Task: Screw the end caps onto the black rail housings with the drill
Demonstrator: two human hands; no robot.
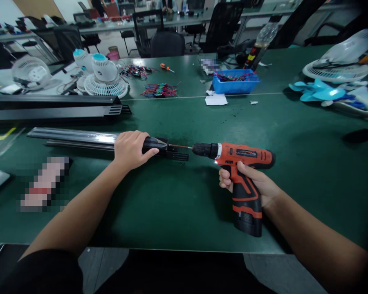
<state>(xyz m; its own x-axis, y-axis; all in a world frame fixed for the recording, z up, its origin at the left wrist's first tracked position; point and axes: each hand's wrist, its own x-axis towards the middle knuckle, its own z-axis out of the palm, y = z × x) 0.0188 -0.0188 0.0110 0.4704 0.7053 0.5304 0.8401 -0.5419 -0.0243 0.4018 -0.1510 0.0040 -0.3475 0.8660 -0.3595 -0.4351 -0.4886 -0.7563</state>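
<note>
My right hand [257, 179] is wrapped round the grip of a red and black cordless drill [245, 155], whose small light glows by the trigger. A long thin bit [180, 146] runs left from its chuck to the end of a black metal profile [76, 134]. Whether the tip is inside the profile I cannot tell. My left hand [131, 149] is closed over that profile near its right end, thumb along the near side. Another dark profile [179, 156] lies beneath and beside it on the green table.
More black profiles [55, 108] lie behind on the left. White fans [106, 77], bundles of wires [161, 90], an orange screwdriver [167, 67] and a blue bin [236, 81] stand farther back. Blue fan blades [319, 90] are at right, a blurred-out flat object [46, 183] at left.
</note>
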